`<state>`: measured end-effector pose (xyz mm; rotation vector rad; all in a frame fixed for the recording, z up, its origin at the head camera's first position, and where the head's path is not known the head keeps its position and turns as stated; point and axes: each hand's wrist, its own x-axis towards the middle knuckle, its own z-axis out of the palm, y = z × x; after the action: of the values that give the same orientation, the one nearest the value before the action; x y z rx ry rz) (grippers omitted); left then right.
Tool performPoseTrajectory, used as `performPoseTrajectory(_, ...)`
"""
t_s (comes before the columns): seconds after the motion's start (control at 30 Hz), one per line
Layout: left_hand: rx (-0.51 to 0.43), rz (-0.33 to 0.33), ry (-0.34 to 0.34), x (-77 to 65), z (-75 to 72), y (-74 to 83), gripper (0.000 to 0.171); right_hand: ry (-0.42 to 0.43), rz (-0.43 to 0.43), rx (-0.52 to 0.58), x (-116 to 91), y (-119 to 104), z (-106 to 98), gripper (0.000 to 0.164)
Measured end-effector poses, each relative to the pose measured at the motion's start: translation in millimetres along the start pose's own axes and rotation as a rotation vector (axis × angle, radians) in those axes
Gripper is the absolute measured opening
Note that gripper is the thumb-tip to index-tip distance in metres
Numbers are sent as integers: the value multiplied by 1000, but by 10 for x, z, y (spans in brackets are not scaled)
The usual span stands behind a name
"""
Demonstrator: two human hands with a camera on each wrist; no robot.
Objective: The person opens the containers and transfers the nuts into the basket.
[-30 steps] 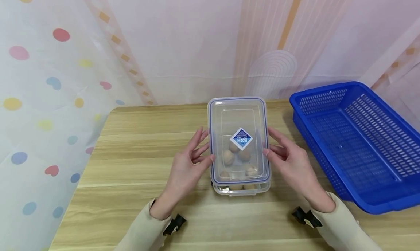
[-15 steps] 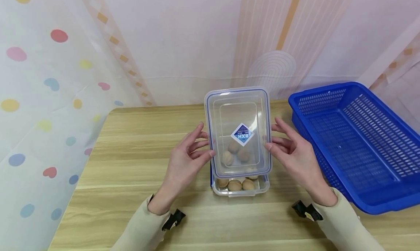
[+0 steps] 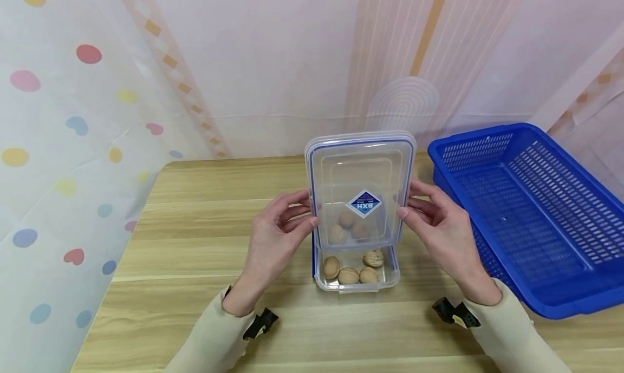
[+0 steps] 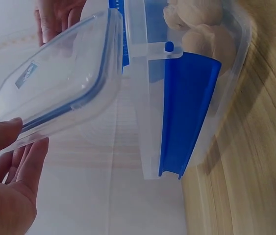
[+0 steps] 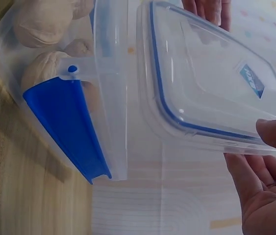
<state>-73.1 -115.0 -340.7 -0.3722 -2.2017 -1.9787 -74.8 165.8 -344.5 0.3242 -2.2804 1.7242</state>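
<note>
a blue basket (image 3: 517,216) stands at the right of the desk (image 3: 209,243), just beside the right hand (image 3: 441,232), whose wrist hides a little of the basket's near side. a patterned cloth (image 3: 273,75) hangs behind the desk, and a black strap (image 3: 260,324) shows at each pale sleeve (image 3: 209,335).

the clear lid (image 3: 361,172) is raised and tilted over the far part of the box (image 3: 358,288), which sits mid-desk; the lid stands in the way there, so some nuts (image 3: 348,276) show only dimly through it, while four lie plainly in the near end. left hand (image 3: 275,232) and right hand each have a grip pinching one long side of the lid, thumb above, fingers beneath.

the right wrist view shows a gap between lid and box rim, and a blue clip (image 5: 71,129) swung down; the left wrist view shows another clip (image 4: 189,107) hanging too. from the head, just a thin blue edge shows at the box's left.
</note>
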Motion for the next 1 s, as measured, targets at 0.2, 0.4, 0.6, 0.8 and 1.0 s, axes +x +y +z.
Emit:
performPoseTrajectory(0.2,-25,53,30,-1,9,12,39,40,-14,-13,-19,-42,5,41)
performPoseTrajectory(0.4,-21,126,58,-3,13,15,32,62,-84,46,-19,-49,5,34)
performPoseTrajectory(0.6,7,237,63,-2,12,-3,25,74,-199,9,-22,-27,-5,31)
performPoseTrajectory(0.8,36,272,55,-7,-10,-28,25,61,-135,-55,-61,-33,-30,39)
performPoseTrajectory(1.0,-5,193,25,-33,-22,-16,21,27,-86,-24,-77,-30,-47,39)
